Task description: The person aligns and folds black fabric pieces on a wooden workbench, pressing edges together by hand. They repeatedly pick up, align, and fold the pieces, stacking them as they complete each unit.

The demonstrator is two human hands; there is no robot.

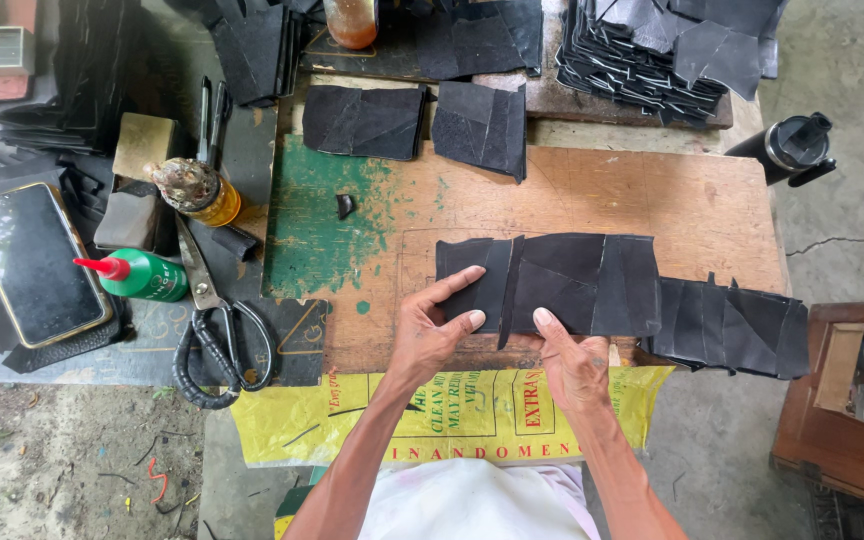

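Here, flat black leather strip (572,285) (angular patchwork).

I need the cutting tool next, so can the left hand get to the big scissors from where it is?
Probably yes: the left hand rests on the black leather strip, and the scissors lie just to its left with nothing between them.

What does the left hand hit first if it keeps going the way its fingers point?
The left hand points up and right, with its fingers already on the black leather strip. Going on, it would slide across that strip; beyond it lies bare wooden board, probably nothing else soon.
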